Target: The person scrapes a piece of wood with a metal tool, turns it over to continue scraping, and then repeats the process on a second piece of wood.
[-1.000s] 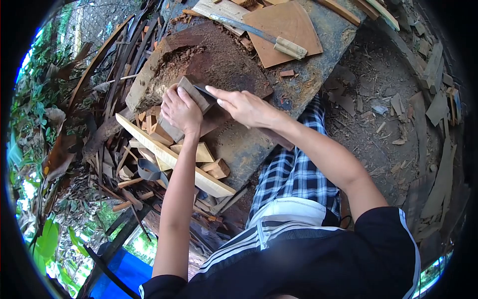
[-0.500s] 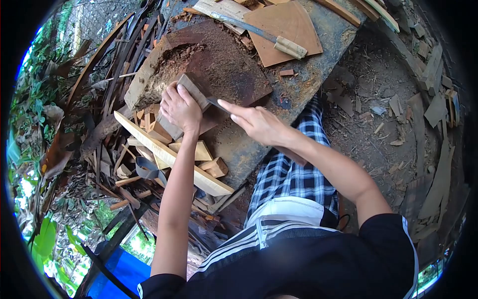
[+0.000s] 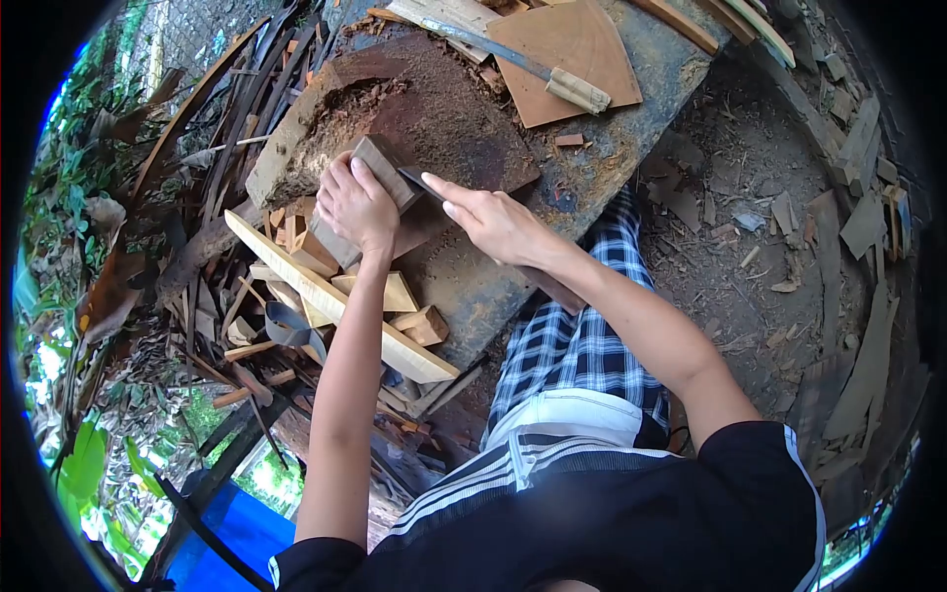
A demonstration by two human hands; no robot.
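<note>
My left hand (image 3: 357, 209) is wrapped over a brownish-grey wooden block (image 3: 387, 176), holding it tilted against the chopping stump on the bench. My right hand (image 3: 501, 227) grips a knife (image 3: 414, 181), its index finger stretched along the back. The short dark blade meets the right side of the block near its upper end. A long brown piece, apparently the knife's handle, runs back beneath my right forearm. Most of the grip is hidden under the fingers. Around the block lies the stump's dark, shaving-covered top (image 3: 464, 128).
A second long blade with a pale wooden handle (image 3: 579, 91) rests across a flat fan-shaped board (image 3: 582, 44) at the back. Cut wood blocks (image 3: 421, 326) and a long pale plank (image 3: 330, 301) lie near my left forearm. Scraps cover the ground at right.
My right hand and the knife have slid a little up and to the left along the block. The left hand keeps its hold, nearly unmoved.
</note>
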